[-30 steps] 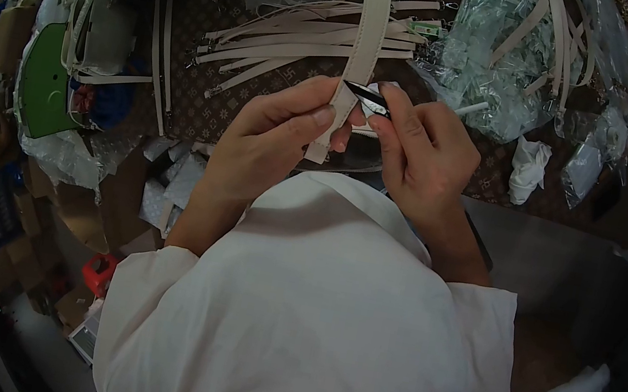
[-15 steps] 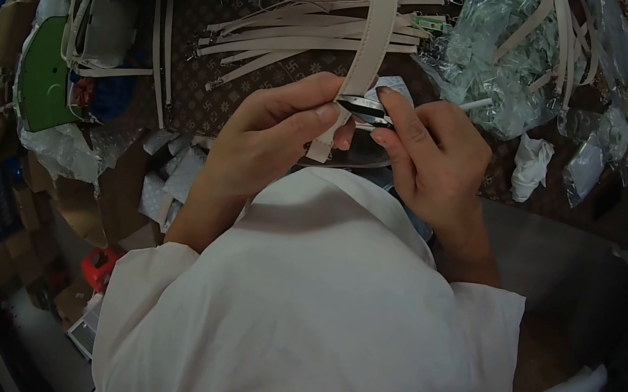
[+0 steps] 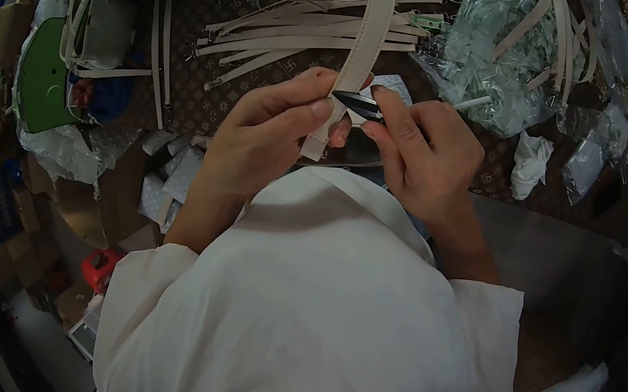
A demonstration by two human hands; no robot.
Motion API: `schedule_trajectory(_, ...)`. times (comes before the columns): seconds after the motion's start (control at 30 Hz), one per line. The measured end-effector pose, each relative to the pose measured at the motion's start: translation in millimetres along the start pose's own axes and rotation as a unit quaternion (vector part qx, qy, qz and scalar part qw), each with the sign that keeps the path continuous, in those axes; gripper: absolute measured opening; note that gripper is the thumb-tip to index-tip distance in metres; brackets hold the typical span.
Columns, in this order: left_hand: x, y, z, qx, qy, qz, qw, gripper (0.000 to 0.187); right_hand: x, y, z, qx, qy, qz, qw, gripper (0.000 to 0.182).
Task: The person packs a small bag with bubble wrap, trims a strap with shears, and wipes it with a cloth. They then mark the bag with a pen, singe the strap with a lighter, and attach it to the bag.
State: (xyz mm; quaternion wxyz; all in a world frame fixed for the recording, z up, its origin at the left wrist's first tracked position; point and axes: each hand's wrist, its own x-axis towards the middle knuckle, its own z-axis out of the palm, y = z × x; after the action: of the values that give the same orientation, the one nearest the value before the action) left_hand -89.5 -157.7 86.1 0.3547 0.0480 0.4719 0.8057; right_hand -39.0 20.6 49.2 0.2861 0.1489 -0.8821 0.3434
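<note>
My left hand [image 3: 272, 126] pinches a cream stitched strap [image 3: 369, 34] that stands upright in front of me, its lower end [image 3: 316, 146] hanging below the fingers. My right hand [image 3: 435, 154] is closed around small dark thread snips [image 3: 359, 105]. Their pointed blades are parted and lie against the strap's edge, beside my left fingertips. The fingers of my right hand hide the snips' handles. Behind the hands, a pile of similar cream straps [image 3: 309, 34] with metal clasps lies on the patterned brown table cover.
Clear plastic wrapping [image 3: 497, 60] is heaped at the back right, with more straps [image 3: 559, 46] over it. A crumpled white cloth or paper [image 3: 531, 167] lies at right. To the left are pale bag pieces [image 3: 109, 25] and a green panel [image 3: 49, 78]. A grey bin [image 3: 550, 238] stands near my right elbow.
The snips' blades have parted and turned slightly against the strap. Both hands and the strap have shifted a little to the left.
</note>
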Motion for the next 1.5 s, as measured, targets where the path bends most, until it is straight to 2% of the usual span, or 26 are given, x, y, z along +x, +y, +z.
schedule_trajectory(0.13, 2.5, -2.0, -1.8, -0.016, -0.006, -0.004, 1.0, 0.031, -3.0, 2.7, 3.8, 0.005, 0.008, 0.001, 1.0, 0.028)
schedule_trajectory(0.2, 3.0, -2.5, -4.8, -0.024, -0.014, -0.005, 1.0, 0.031, -3.4, 3.5, 4.9, 0.044, 0.011, 0.039, 0.998, 0.027)
schedule_trajectory(0.33, 2.7, -1.1, -4.4, -0.025, -0.012, -0.002, 1.0, 0.032, -3.9, 8.3, 0.9, 0.02, 0.007, 0.059, 0.998, 0.026)
schedule_trajectory(0.67, 5.1, -2.2, -3.5, -0.024, -0.011, -0.008, 1.0, 0.031, 3.3, 4.9, -0.2, 0.001, -0.012, -0.005, 1.0, 0.029)
schedule_trajectory(0.73, 3.6, -5.0, -4.2, -0.024, 0.044, -0.021, 0.999, 0.03, 3.3, 7.5, 1.6, -0.01, -0.015, -0.014, 1.0, 0.029)
schedule_trajectory(0.8, 4.6, -3.0, -3.2, -0.017, 0.037, -0.012, 0.999, 0.028, 2.6, 14.1, 11.2, 0.08, 0.035, 0.076, 0.993, 0.026)
schedule_trajectory(0.83, 5.1, -1.4, -2.5, -0.009, 0.033, -0.004, 0.999, 0.027, 4.0, 15.0, 14.2, 0.077, 0.038, 0.073, 0.994, 0.026)
schedule_trajectory(0.87, 4.4, -0.4, -2.3, -0.007, 0.029, 0.0, 1.0, 0.027, 6.3, 15.2, 17.7, 0.267, 0.046, 0.205, 0.94, 0.023)
schedule_trajectory(0.9, 2.6, -0.5, -3.0, 0.058, 0.062, -0.017, 0.996, 0.025, 8.6, 15.7, 22.9, 0.442, 0.051, 0.324, 0.835, 0.022)
schedule_trajectory(0.93, 0.1, -1.1, -4.2, 0.124, 0.094, -0.035, 0.987, 0.025, 9.1, 17.7, 35.6, 0.521, 0.051, 0.423, 0.739, 0.022)
schedule_trajectory(0.97, -2.5, -2.0, -6.6, 0.126, 0.088, -0.033, 0.988, 0.025, 12.9, 21.3, 42.9, 0.519, 0.057, 0.42, 0.742, 0.022)
schedule_trajectory(1.03, -10.0, -4.0, -15.7, 0.183, 0.103, -0.046, 0.977, 0.022, 23.1, 31.5, 54.2, 0.662, -0.005, 0.496, 0.562, 0.017)
schedule_trajectory(1.07, -16.0, -3.0, -22.4, 0.186, 0.095, -0.043, 0.977, 0.022, 29.8, 37.8, 60.8, 0.695, 0.059, 0.483, 0.529, 0.015)
schedule_trajectory(1.1, -23.7, -0.5, -31.4, 0.221, 0.113, -0.043, 0.968, 0.022, 35.9, 48.8, 64.4, 0.694, 0.064, 0.478, 0.535, 0.015)
schedule_trajectory(1.17, -41.4, 1.6, -55.8, 0.265, 0.122, -0.038, 0.956, 0.021, 49.0, 72.8, 68.3, 0.693, 0.178, 0.493, 0.495, 0.015)
schedule_trajectory(1.23, -60.9, 2.4, -79.6, 0.278, 0.12, -0.043, 0.952, 0.022, 57.5, 88.5, 62.3, 0.685, 0.205, 0.489, 0.5, 0.015)
schedule_trajectory(1.3, -77.9, 4.0, -100.0, 0.281, 0.123, -0.047, 0.951, 0.022, 64.0, 97.1, 54.8, 0.642, 0.254, 0.455, 0.562, 0.013)
schedule_trajectory(1.33, -86.2, 3.9, -110.8, 0.28, 0.135, -0.061, 0.948, 0.022, 66.0, 101.1, 50.5, 0.64, 0.256, 0.452, 0.566, 0.013)
schedule_trajectory(1.4, -100.2, 1.8, -131.9, 0.277, 0.148, -0.072, 0.947, 0.023, 68.5, 107.7, 41.4, 0.601, 0.295, 0.416, 0.615, 0.018)
schedule_trajectory(1.43, -106.7, 0.0, -142.2, 0.26, 0.143, -0.083, 0.951, 0.024, 69.8, 106.8, 36.6, 0.6, 0.293, 0.416, 0.617, 0.018)
schedule_trajectory(1.5, -109.4, -3.7, -150.9, 0.239, 0.139, -0.095, 0.956, 0.026, 71.4, 99.6, 24.9, 0.564, 0.281, 0.366, 0.685, 0.025)
